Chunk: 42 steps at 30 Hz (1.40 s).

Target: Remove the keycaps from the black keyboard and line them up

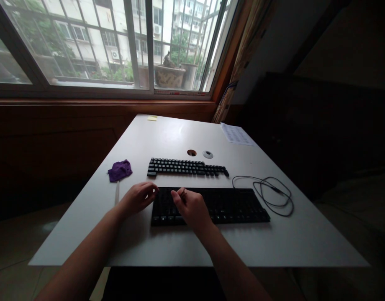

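A black keyboard (236, 205) lies near the front of the white table, most of its keycaps off and a row left along its near edge. My left hand (139, 197) is curled at the keyboard's far left corner, its fingertips close together; whether it grips the corner or a small item is unclear. Over the keyboard's left part, my right hand (192, 207) is closed in a pinch around a small, thin, brownish thing (183, 193), mostly hidden by the fingers. Beyond the keyboard, loose keycaps (180, 166) stand in neat rows.
At the left lies a purple cloth (120, 170) with a pale stick (117, 191) below it. A black cable (277, 190) loops at the right. Behind are a table hole (191, 153), its round cover (208, 154), a printed sheet (237, 134) and a yellow note (152, 118).
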Tool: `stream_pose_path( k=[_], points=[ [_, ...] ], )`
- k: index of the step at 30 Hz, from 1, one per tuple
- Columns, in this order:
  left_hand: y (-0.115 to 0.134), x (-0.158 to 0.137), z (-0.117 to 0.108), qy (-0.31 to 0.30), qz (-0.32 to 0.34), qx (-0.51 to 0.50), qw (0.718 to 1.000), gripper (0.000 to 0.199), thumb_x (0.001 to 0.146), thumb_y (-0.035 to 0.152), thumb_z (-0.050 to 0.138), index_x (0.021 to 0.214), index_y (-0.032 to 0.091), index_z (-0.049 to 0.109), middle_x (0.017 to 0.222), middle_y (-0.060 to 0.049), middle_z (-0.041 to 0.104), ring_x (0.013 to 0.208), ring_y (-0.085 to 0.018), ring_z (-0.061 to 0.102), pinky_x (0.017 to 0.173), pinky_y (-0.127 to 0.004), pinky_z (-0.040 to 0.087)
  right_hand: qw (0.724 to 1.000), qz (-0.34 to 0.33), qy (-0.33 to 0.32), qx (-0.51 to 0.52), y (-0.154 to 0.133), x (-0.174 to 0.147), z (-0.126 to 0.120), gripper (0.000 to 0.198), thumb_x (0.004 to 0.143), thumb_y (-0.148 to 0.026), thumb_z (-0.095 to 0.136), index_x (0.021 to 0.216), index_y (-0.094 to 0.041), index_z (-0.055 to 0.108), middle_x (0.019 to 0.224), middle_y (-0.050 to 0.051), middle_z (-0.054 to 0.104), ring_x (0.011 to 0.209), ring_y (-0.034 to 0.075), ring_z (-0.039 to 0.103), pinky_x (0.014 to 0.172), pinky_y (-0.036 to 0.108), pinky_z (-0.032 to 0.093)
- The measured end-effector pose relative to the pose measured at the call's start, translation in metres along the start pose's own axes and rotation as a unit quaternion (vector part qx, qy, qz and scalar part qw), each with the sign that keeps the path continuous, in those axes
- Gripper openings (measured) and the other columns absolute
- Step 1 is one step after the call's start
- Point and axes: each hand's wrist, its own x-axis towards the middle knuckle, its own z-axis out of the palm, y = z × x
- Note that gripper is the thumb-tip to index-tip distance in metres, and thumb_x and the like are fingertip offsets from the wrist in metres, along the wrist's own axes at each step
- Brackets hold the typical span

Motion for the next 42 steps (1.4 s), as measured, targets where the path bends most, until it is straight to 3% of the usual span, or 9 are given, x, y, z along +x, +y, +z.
stream_pose_path(
  k=[13,20,24,35,42],
  points=[
    [0.001,-0.001,0.000,-0.021,0.071,-0.003,0.997,0.006,0.089,0.018,0.054,0.088,0.016,0.059,0.073,0.001,0.055,0.060,-0.009,0.049,0.057,-0.020,0.038,0.998,-0.038,0.000,-0.051,-0.003,-0.006,0.017,0.034,0.095,-0.038,0.053,0.066,-0.021,0.055,0.058,-0.001,0.062,0.053,0.012,0.059,0.058,0.023,0.036],
    [-0.002,0.000,0.002,-0.039,0.083,-0.004,0.996,0.010,0.090,0.019,0.052,0.086,0.015,0.060,0.076,-0.001,0.053,0.061,-0.010,0.050,0.058,-0.021,0.038,0.995,0.068,0.003,0.077,0.010,-0.003,0.016,0.038,0.096,-0.043,0.048,0.064,-0.022,0.050,0.047,-0.004,0.056,0.044,0.012,0.058,0.051,0.020,0.039],
    [-0.003,0.000,0.003,-0.037,0.083,-0.008,0.996,0.011,0.091,0.019,0.052,0.086,0.015,0.061,0.077,-0.001,0.054,0.062,-0.010,0.051,0.058,-0.021,0.039,0.989,0.093,0.000,0.113,0.012,-0.002,0.019,0.039,0.096,-0.044,0.046,0.064,-0.022,0.050,0.047,-0.004,0.057,0.040,0.011,0.057,0.048,0.020,0.040],
    [-0.005,0.001,0.004,-0.042,0.084,-0.013,0.995,0.011,0.091,0.019,0.051,0.089,0.015,0.061,0.079,-0.002,0.055,0.065,-0.011,0.052,0.059,-0.021,0.040,0.989,0.103,0.028,0.103,0.018,0.009,0.022,0.040,0.095,-0.042,0.046,0.062,-0.021,0.054,0.041,-0.004,0.053,0.036,0.011,0.053,0.046,0.019,0.038],
    [0.006,-0.001,-0.002,-0.035,0.081,-0.021,0.996,0.012,0.092,0.022,0.052,0.090,0.015,0.062,0.077,-0.001,0.052,0.059,-0.009,0.046,0.054,-0.020,0.038,0.993,0.054,0.043,0.093,0.012,0.002,0.017,0.039,0.095,-0.040,0.048,0.061,-0.021,0.051,0.043,-0.005,0.052,0.039,0.010,0.053,0.050,0.019,0.039]
  ],
)
